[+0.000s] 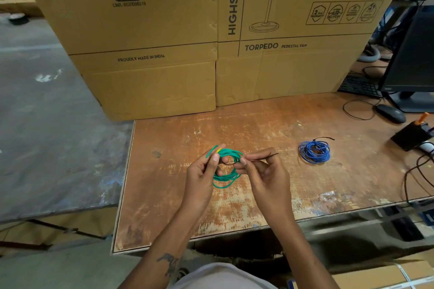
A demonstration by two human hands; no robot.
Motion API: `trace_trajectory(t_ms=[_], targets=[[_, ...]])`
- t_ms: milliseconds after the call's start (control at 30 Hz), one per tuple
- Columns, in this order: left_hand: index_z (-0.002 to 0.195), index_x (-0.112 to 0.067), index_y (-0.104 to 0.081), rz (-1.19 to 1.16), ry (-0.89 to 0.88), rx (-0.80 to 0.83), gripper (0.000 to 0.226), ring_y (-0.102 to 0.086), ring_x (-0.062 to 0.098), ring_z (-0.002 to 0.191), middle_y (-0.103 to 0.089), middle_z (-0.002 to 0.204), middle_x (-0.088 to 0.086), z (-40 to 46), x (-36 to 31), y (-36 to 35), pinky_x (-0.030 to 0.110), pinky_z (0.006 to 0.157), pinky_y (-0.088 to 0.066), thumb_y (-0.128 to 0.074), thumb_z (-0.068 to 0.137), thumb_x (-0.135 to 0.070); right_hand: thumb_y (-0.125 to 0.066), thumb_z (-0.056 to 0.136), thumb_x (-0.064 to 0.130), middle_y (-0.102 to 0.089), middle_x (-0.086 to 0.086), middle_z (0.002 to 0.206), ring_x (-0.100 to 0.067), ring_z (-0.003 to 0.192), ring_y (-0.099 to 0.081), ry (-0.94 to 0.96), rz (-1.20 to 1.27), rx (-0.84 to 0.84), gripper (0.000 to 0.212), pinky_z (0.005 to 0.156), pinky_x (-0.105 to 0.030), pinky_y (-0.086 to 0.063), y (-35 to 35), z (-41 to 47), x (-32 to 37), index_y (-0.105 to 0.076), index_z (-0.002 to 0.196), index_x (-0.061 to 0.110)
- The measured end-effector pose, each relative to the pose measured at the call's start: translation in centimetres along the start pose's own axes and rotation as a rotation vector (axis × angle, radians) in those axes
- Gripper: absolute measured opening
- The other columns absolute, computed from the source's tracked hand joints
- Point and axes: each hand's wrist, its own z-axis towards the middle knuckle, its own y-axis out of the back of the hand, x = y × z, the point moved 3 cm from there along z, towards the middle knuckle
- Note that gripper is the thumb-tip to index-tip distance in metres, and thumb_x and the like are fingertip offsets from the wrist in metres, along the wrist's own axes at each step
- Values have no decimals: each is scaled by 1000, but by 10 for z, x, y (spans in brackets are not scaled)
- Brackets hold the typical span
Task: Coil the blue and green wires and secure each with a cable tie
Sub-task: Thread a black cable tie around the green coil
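Both hands are raised just above the worn wooden desk [164,195], close together, with the green wire coil [229,166] held between them. The left hand [204,173] is closed on the left side of the coil, thumb up and fingers curled through the loops; a loose green end with a yellow tip [218,149] sticks up just above its thumb. The right hand [263,171] pinches a thin black cable tie [265,157] between thumb and forefinger at the coil's right edge. The tie's free tail points away to the right of that hand, while its other end runs in among the green loops between the two hands. Whether the tie is already looped shut around the coil cannot be told. The lower loops of the green coil hang below the fingers, near the desk surface.

Well to the right of the right hand, the blue wire coil [314,150] lies flat on the desk, bound by a black tie [324,139] whose tail pokes out at its far right side.

Beyond the hands, large cardboard boxes [211,30] stand at the back of the desk. Far right of the hands are a black mouse [391,113], a keyboard [359,87], a monitor [413,58] and a small black holder [409,136].
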Motion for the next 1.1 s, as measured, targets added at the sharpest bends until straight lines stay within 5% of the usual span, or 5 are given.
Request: trace_trajectory(t_ms=[133, 300, 667, 867, 1100], targets=[[124, -42, -65, 273, -72, 25, 29, -53, 1, 69, -69, 80, -16, -1, -6, 2, 13, 70, -44, -49, 109, -23, -65, 102, -6, -70, -9, 101, -21, 92, -80, 176, -214, 85, 34, 80, -49, -66, 5, 2, 2, -62, 101, 29], [131, -35, -65, 482, -156, -7, 33, -58, 1, 82, -63, 88, -13, 1, -14, 7, 16, 73, -42, -38, 112, -34, -64, 102, -7, -70, -8, 102, -27, 92, -81, 173, -110, 56, 23, 81, -53, -65, 10, 2, 2, -63, 103, 16], [115, -39, -75, 393, -111, -95, 57, -51, -1, 69, -58, 72, -22, -2, -28, 0, 20, 65, -38, -24, 107, -60, -67, 102, 0, -73, 1, 101, -26, 97, -78, 91, -154, 293, 14, 86, -59, -63, 12, 5, 5, -64, 102, 14], [87, -31, -82, 395, -178, -246, 51, -51, 7, 55, -55, 56, -10, -4, -34, -7, 33, 55, -37, -39, 111, -45, -69, 103, 3, -70, 9, 100, -16, 97, -74, 144, -312, 425, 15, 84, -39, -63, 8, 4, 8, -65, 101, 18], [108, -27, -69, 472, -220, -143, 24, -60, 22, 63, -62, 69, -2, -9, -28, -11, 42, 57, -45, -46, 111, -32, -69, 100, -3, -70, 7, 102, -7, 101, -68, 392, -449, 314, 15, 86, -20, -53, 0, 5, 11, -68, 101, 12]])
